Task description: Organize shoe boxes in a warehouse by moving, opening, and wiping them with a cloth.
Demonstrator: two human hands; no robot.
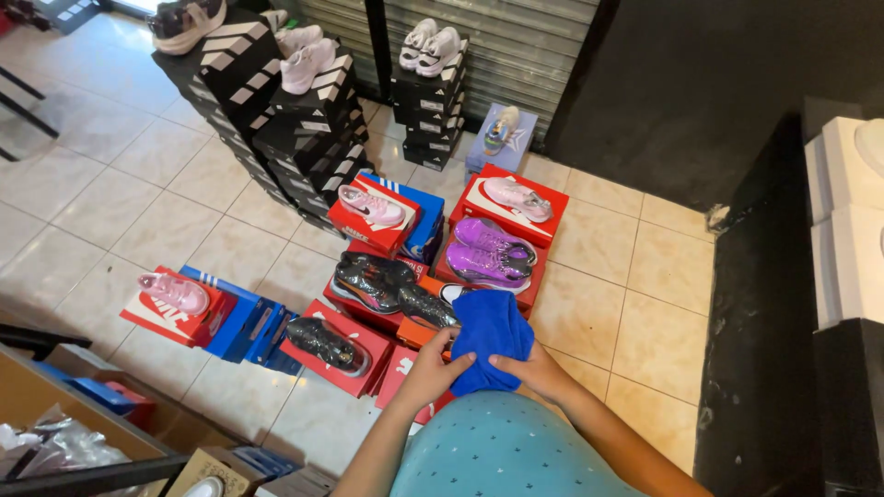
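A: Blue cloth (pixel 491 338) is shown in the head view, bunched and held in front of the body by both hands; where exactly is it gripped?

B: Its lower left edge is pinched by the left hand (pixel 431 371), fingers curled over the fabric, and its lower right edge is clasped by the right hand (pixel 536 372), thumb laid on top. Neither hand is spread. The cloth is raised above the floor (pixel 138 193), partly covering a white-toed shoe (pixel 450 294) just beside the dark glossy pair (pixel 379 284).

A: What is arranged around it?

B: Shoes are displayed on red boxes (pixel 512 221) and blue boxes (pixel 241 322) set on the tiled floor: a purple pair (pixel 486 252), a pink shoe (pixel 517 199) behind it, another pink shoe (pixel 371 206) to its left, a third pink shoe (pixel 173 293) far left, and a single dark shoe (pixel 321 341) near the left hand. Black striped boxes (pixel 267 101) are stacked behind, with pale shoes on top.

A: How far along is the wiping judged to be?

B: It cannot be told from this single view which shoes have been wiped. The cloth is judged to be gathered or refolded rather than applied, since no shoe is touched by it for certain. The dark pair nearest the hands appears shiny, but that may be its finish. Most of the display is judged to remain.
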